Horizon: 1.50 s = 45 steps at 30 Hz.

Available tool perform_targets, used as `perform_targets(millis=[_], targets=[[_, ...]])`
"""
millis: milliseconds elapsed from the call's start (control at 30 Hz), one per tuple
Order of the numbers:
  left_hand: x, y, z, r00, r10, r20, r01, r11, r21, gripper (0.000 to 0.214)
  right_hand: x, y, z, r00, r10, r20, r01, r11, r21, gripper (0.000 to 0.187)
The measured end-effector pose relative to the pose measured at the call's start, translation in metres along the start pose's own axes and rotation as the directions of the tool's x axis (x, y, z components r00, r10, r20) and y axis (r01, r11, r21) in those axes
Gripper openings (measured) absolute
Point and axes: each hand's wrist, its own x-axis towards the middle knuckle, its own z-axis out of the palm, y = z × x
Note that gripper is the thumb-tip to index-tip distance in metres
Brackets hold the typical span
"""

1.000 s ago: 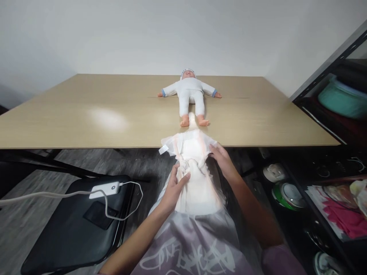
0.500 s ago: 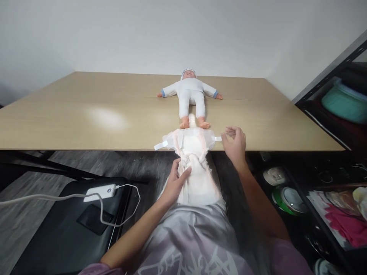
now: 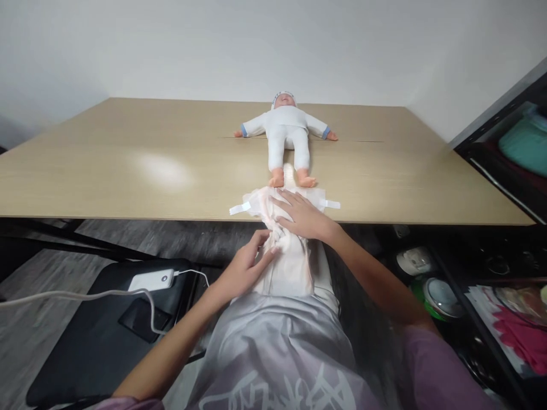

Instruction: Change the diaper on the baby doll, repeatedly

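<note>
An unfolded white diaper (image 3: 290,267) stretches from the table's front edge down onto my lap. Its two tape tabs stick out sideways at the far end. My left hand (image 3: 245,265) holds the diaper's left side near the middle, thumb on top and fingers around the gathered edge. Spread flat, my right hand (image 3: 299,215) lies on the far part of the diaper with its fingers pointing left. Just beyond, a baby doll (image 3: 287,128) in white clothes and a patterned cap lies face up, arms out, its feet close to the diaper's far edge.
The wooden table (image 3: 171,142) reaches back to a pale wall. At the lower left, a black padded seat (image 3: 81,341) bears a white power bank (image 3: 151,281) with a cable and a dark phone (image 3: 143,319). Black shelves on the right hold a pink cloth (image 3: 523,336) and other items.
My right hand has moved left from beside the right tape tab onto the diaper and flattened there. My left hand stays at the diaper's left side. The view has shifted slightly.
</note>
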Motion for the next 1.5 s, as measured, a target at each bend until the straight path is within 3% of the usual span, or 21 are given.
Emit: perform_targets(millis=[67, 133, 200, 267, 367, 433, 567, 633, 733, 1000, 1133, 1233, 1367, 1500], targets=[[0.015, 0.003, -0.027, 0.987, 0.157, 0.031, -0.160, 0.955, 0.250, 0.024, -0.001, 0.005, 0.000, 1.000, -0.022, -0.010, 0.022, 1.000, 0.006, 0.066], [0.043, 0.003, -0.052, 0.938, 0.345, -0.021, -0.304, 0.854, 0.422, 0.019, -0.004, 0.006, -0.001, 0.999, -0.035, -0.013, 0.035, 0.999, -0.008, 0.067], [0.084, 0.000, -0.074, 0.870, 0.489, -0.064, -0.372, 0.736, 0.566, 0.019, -0.007, 0.004, -0.003, 1.000, -0.029, 0.003, 0.029, 0.999, -0.037, 0.068], [0.134, -0.005, -0.091, 0.832, 0.555, -0.026, -0.379, 0.602, 0.703, 0.029, -0.009, 0.001, -0.005, 1.000, -0.019, 0.011, 0.020, 0.998, -0.057, 0.067], [0.207, -0.010, -0.106, 0.837, 0.524, 0.155, -0.410, 0.414, 0.813, 0.063, -0.009, -0.001, -0.005, 1.000, -0.018, 0.004, 0.019, 0.998, -0.065, 0.066], [0.245, -0.008, -0.106, 0.820, 0.471, 0.324, -0.497, 0.306, 0.812, 0.085, -0.009, -0.002, -0.003, 1.000, -0.022, -0.012, 0.021, 0.997, -0.069, 0.066], [0.284, 0.008, -0.093, 0.678, 0.330, 0.657, -0.727, 0.163, 0.667, 0.107, -0.009, -0.003, 0.000, 0.999, -0.019, -0.033, 0.017, 0.997, -0.072, 0.068], [0.292, 0.015, -0.087, 0.612, 0.277, 0.740, -0.788, 0.144, 0.598, 0.107, -0.009, -0.005, 0.000, 1.000, -0.011, -0.029, 0.009, 0.998, -0.064, 0.068], [0.300, 0.019, -0.082, 0.559, 0.274, 0.782, -0.828, 0.137, 0.544, 0.095, -0.008, -0.007, -0.002, 1.000, 0.001, -0.020, -0.001, 0.999, -0.039, 0.069], [0.320, 0.002, -0.071, 0.491, 0.448, 0.747, -0.860, 0.115, 0.497, 0.048, -0.008, -0.006, -0.002, 1.000, 0.011, 0.003, -0.011, 1.000, 0.002, 0.073], [0.329, 0.006, -0.067, 0.447, 0.483, 0.753, -0.881, 0.095, 0.463, 0.035, -0.006, -0.007, -0.003, 0.999, 0.029, 0.028, -0.030, 0.999, 0.028, 0.074], [0.334, 0.015, -0.069, 0.423, 0.520, 0.742, -0.900, 0.150, 0.408, 0.035, -0.005, -0.007, -0.007, 0.997, 0.046, 0.056, -0.048, 0.998, 0.044, 0.075], [0.342, 0.037, -0.079, 0.428, 0.653, 0.625, -0.904, 0.327, 0.277, 0.042, -0.001, -0.004, -0.013, 0.997, 0.035, 0.071, -0.040, 0.997, 0.061, 0.073], [0.353, 0.063, -0.095, 0.499, 0.717, 0.486, -0.864, 0.451, 0.222, 0.039, 0.009, 0.008, -0.018, 0.992, 0.026, 0.124, -0.034, 0.997, 0.065, 0.072]])
